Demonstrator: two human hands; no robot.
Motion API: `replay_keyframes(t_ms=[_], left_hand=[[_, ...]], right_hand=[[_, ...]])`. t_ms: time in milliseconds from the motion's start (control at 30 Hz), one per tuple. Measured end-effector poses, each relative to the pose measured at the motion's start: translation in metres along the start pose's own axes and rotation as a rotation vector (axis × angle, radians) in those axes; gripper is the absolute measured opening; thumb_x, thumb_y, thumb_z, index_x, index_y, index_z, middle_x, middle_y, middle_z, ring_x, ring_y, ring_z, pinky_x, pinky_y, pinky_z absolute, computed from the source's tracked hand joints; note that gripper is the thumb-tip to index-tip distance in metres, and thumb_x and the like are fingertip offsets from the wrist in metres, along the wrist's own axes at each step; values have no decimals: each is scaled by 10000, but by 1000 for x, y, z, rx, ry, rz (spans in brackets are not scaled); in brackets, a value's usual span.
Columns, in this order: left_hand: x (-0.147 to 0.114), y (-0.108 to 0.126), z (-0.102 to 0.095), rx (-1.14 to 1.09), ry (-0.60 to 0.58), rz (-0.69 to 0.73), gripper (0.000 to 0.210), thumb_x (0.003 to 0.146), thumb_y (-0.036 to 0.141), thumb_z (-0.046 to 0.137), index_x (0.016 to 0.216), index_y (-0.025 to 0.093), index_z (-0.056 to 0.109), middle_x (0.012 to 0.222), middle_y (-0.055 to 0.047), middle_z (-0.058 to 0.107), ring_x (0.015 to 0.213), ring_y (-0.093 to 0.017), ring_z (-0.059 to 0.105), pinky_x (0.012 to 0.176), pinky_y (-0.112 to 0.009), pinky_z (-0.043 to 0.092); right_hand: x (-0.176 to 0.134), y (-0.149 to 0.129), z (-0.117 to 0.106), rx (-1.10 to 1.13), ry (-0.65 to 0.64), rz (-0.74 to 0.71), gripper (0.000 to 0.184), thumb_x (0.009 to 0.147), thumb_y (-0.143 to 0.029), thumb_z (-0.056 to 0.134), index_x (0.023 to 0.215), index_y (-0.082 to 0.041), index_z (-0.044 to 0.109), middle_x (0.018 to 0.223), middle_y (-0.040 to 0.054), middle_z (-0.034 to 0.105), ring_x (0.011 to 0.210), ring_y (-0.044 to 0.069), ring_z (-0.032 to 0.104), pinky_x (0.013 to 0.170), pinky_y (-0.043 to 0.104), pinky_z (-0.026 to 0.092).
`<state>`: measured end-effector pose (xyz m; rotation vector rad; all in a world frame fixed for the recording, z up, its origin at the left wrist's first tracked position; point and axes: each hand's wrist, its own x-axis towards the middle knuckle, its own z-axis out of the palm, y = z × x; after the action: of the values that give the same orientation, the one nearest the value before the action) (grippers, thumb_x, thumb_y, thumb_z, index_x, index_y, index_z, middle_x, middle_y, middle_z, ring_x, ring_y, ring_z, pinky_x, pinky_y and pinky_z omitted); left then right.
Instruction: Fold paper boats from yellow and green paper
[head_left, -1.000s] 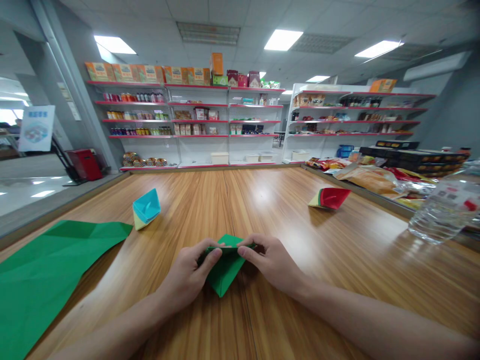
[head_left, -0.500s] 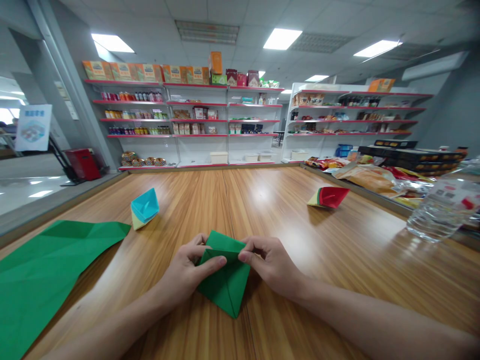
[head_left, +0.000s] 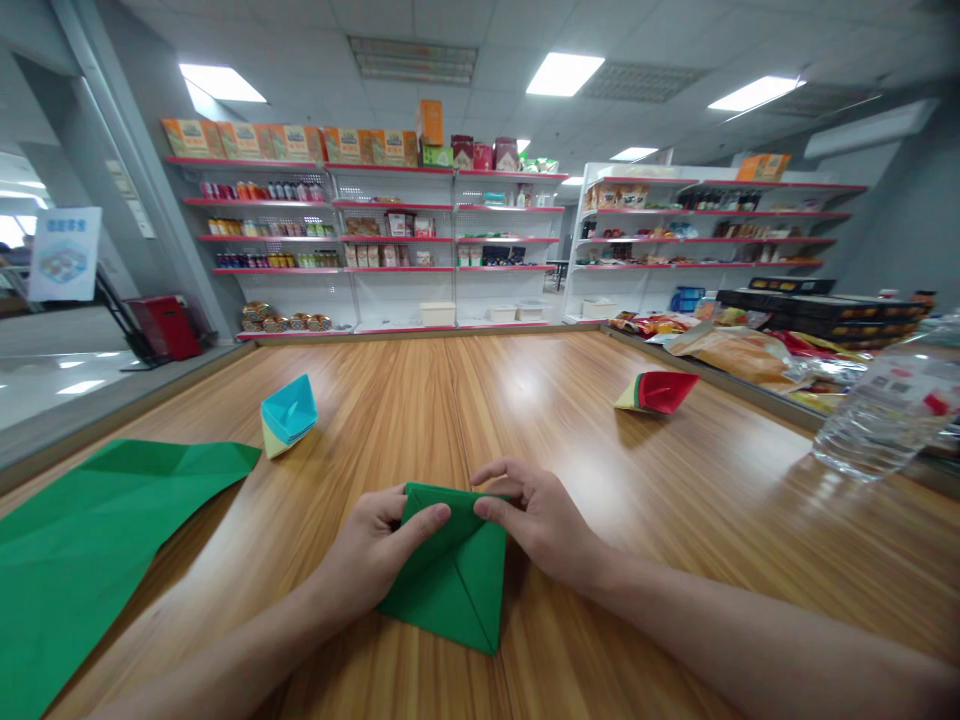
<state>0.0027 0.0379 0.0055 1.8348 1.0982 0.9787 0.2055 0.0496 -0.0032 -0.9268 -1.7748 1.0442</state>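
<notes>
A folded piece of green paper (head_left: 457, 580), creased along a diagonal, is held between both hands just above the wooden table. My left hand (head_left: 379, 545) grips its upper left part, thumb lying across the front and fingers hidden behind. At the upper right corner my right hand (head_left: 544, 520) pinches the paper with the thumb in front; the forefinger is partly raised over the top edge. A large sheet of green paper (head_left: 97, 540) lies at the left. Beyond the hands stand a blue and yellow folded paper piece (head_left: 291, 412) and a red, green and yellow one (head_left: 660, 392).
On the right stands a clear plastic bottle (head_left: 885, 410), near bagged snacks (head_left: 735, 355) and stacked black boxes (head_left: 825, 315). The wooden table (head_left: 525, 390) has a raised rim. Shelves of goods (head_left: 390, 240) line the back. A sign (head_left: 66, 255) stands at far left.
The green paper's raised top flap has come down to a straight upper edge, and its lower corner has swung slightly right. My right forefinger has lifted. Other things stay put.
</notes>
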Motion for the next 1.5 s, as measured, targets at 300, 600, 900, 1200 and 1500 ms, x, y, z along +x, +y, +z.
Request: replay_keyframes(t_ms=[300, 600, 900, 1200, 1500], left_hand=[[2, -3, 1, -342, 64, -243, 327, 735, 440, 649, 801, 131, 730, 719, -80, 710, 679, -228, 642, 582, -285, 489], [10, -10, -3, -549, 155, -196, 267, 750, 371, 661, 806, 115, 713, 745, -79, 704, 706, -209, 640, 696, -311, 495], [6, 0, -4, -130, 8, -30, 278, 826, 384, 553, 811, 175, 737, 808, -35, 707, 799, -218, 625, 722, -273, 468], [6, 5, -2, -316, 33, -119, 298, 785, 386, 613, 736, 117, 732, 779, -83, 697, 792, -226, 627, 784, -331, 492], [8, 1, -1, -669, 36, -350, 324, 720, 372, 693, 611, 67, 676, 685, -121, 687, 685, -199, 628, 677, -337, 539]], right_hand=[[1, -2, 1, 156, -39, 72, 355, 822, -397, 581, 1075, -150, 548, 828, 56, 663, 725, 156, 612, 617, 259, 473], [-1, 4, 7, 119, -13, 139, 277, 794, -396, 591, 772, -122, 630, 729, 37, 639, 677, 159, 590, 598, 263, 462], [7, 5, 3, 345, 195, 173, 395, 747, -458, 648, 963, -136, 571, 753, 45, 652, 649, 148, 616, 585, 259, 490], [-1, -4, 10, 214, -123, 272, 364, 738, -464, 642, 818, -112, 601, 590, 7, 580, 447, 91, 550, 389, 168, 396], [2, -8, 7, 298, -183, 241, 326, 748, -427, 627, 775, -102, 629, 655, 50, 644, 457, 86, 550, 416, 176, 395]])
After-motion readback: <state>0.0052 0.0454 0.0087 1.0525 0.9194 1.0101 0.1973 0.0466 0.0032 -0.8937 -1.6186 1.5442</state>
